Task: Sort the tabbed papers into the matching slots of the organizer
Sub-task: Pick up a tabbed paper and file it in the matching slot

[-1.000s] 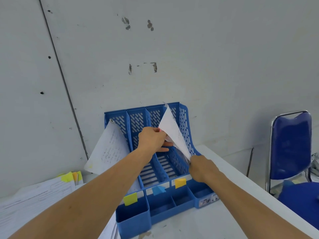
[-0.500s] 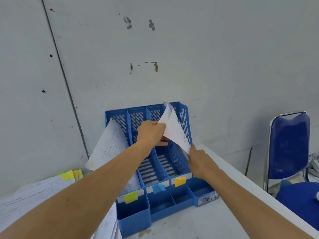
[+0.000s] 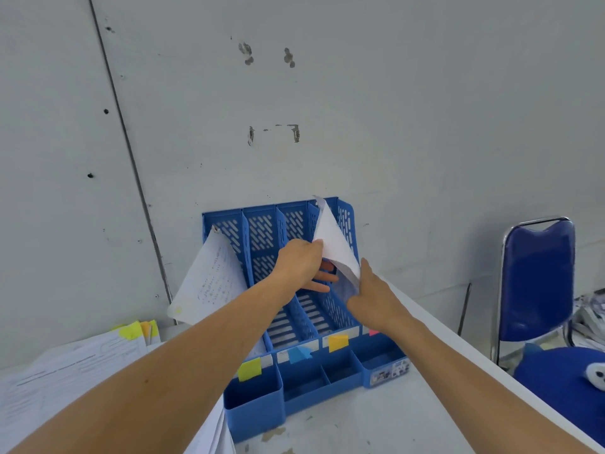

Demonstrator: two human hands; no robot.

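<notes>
The blue organizer [image 3: 327, 378] stands on the surface [image 3: 376, 421] against the wall. The white sheet [image 3: 334, 247] stands tilted in the organizer's rightmost slot.

The left hand [image 3: 299, 263] pinches the sheet's left edge, thumb in front, fingers [image 3: 322, 277] behind it. The right hand [image 3: 373, 298] touches the sheet's lower right edge; its fingers are hidden, so grip cannot be told.

A second sheet [image 3: 209, 280] leans out of the leftmost slot. The paper stack [image 3: 65, 365] lies left of the organizer.

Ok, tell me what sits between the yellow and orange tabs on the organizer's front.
A blue tab, on the second slot from the left; head view.
</notes>
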